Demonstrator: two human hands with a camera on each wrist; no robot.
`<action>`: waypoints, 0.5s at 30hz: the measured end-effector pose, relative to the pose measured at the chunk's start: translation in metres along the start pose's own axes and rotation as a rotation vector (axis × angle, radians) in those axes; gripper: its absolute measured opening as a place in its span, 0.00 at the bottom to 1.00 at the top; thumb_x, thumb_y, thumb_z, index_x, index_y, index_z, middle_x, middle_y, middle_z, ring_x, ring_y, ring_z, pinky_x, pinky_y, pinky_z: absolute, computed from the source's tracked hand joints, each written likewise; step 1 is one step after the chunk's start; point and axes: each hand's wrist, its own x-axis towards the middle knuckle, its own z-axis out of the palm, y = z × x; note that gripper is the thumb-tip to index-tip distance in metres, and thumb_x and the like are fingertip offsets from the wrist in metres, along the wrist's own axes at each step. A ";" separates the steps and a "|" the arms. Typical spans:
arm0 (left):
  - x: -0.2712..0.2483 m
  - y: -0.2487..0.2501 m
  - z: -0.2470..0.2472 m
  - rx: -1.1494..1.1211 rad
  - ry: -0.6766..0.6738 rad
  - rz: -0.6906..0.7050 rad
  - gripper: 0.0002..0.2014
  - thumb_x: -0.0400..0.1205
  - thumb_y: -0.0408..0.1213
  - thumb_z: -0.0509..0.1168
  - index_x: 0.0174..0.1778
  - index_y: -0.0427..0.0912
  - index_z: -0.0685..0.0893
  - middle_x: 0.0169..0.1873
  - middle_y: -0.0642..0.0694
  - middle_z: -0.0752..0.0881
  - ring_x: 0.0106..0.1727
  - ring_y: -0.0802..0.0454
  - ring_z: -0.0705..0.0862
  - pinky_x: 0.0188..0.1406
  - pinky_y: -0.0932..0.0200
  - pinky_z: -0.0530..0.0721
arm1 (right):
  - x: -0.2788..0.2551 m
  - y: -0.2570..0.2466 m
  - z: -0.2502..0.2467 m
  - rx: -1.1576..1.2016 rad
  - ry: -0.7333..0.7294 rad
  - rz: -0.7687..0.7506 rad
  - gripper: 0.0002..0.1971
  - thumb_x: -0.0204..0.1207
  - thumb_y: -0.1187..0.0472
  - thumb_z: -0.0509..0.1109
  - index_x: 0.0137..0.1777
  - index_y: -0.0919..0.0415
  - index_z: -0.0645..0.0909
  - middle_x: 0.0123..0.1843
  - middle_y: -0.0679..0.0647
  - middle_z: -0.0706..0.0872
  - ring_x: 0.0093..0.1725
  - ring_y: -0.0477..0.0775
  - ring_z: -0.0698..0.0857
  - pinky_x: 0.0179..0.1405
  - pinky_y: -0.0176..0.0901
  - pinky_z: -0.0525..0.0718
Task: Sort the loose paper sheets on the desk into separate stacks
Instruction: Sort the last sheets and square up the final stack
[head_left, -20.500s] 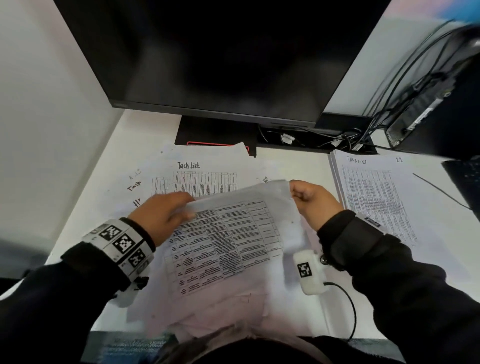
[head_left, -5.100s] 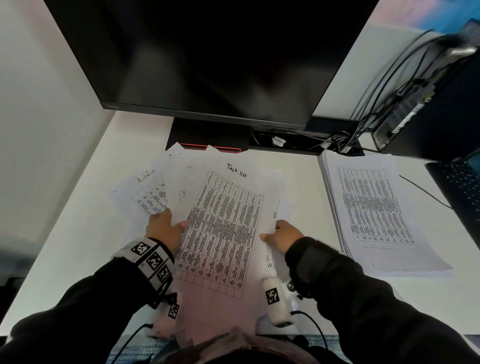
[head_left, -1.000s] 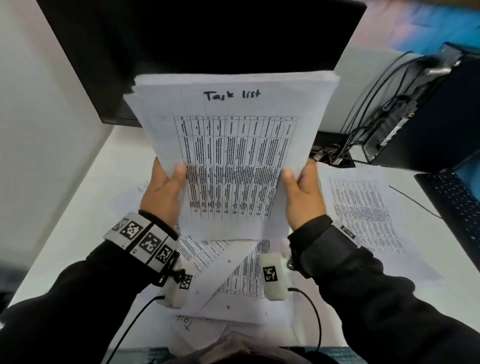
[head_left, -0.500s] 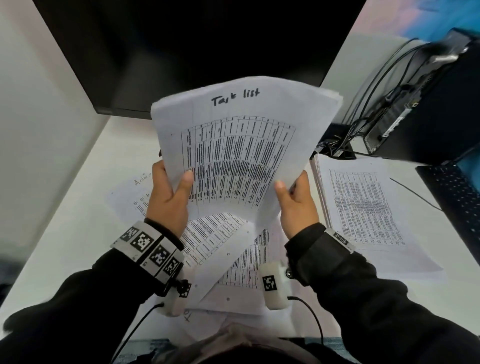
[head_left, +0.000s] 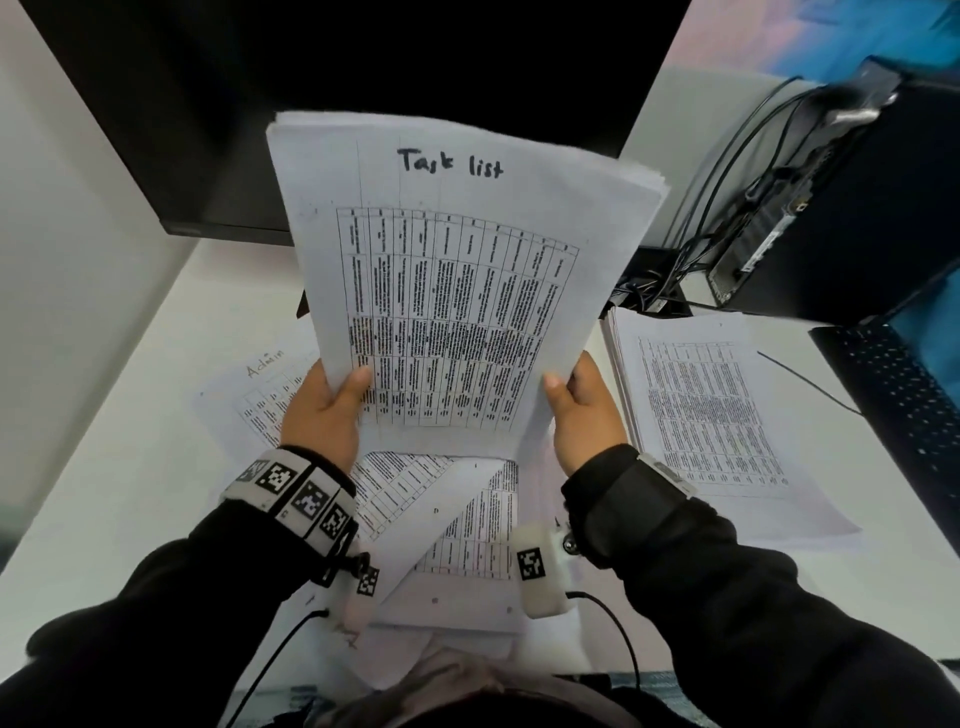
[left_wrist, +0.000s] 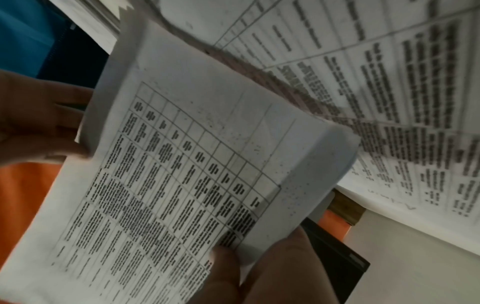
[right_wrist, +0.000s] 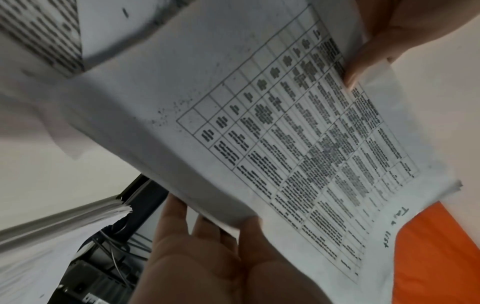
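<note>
Head view: a thick bundle of white printed sheets headed "Task list" (head_left: 457, 291) is held upright above the white desk (head_left: 130, 467), in front of the black monitor (head_left: 363, 78). Its lower left edge is gripped by the left hand (head_left: 324, 415), thumb on the front, fingers curled behind. Its lower right edge is gripped likewise by the right hand (head_left: 584, 415). Loose white table sheets (head_left: 457, 525) are seen scattered on the desk below the bundle, one marked "Admin" (head_left: 260, 400). A squared white paper stack (head_left: 711, 415) is seen lying to the right, beside a black keyboard (head_left: 893, 410). Wrist views are blurred; fingers are seen behind the sheets.
</note>
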 end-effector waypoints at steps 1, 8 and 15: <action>0.000 0.001 0.003 -0.015 0.001 0.011 0.06 0.84 0.45 0.59 0.54 0.54 0.79 0.42 0.56 0.83 0.43 0.60 0.80 0.38 0.62 0.75 | 0.001 -0.001 -0.005 0.016 0.004 0.000 0.14 0.84 0.64 0.56 0.67 0.55 0.72 0.60 0.47 0.83 0.61 0.46 0.80 0.68 0.42 0.75; -0.011 0.006 0.031 -0.053 -0.138 0.071 0.09 0.84 0.43 0.58 0.58 0.56 0.77 0.49 0.55 0.84 0.51 0.59 0.81 0.44 0.62 0.78 | 0.005 0.006 -0.041 -0.091 -0.016 0.055 0.18 0.83 0.64 0.57 0.72 0.55 0.69 0.66 0.46 0.79 0.67 0.47 0.76 0.72 0.44 0.70; -0.026 0.003 0.057 0.306 -0.379 0.127 0.08 0.82 0.45 0.60 0.56 0.54 0.70 0.39 0.55 0.80 0.35 0.58 0.79 0.35 0.62 0.77 | 0.014 0.022 -0.093 -0.218 0.039 0.216 0.14 0.82 0.68 0.60 0.65 0.61 0.76 0.54 0.50 0.83 0.53 0.48 0.80 0.56 0.38 0.75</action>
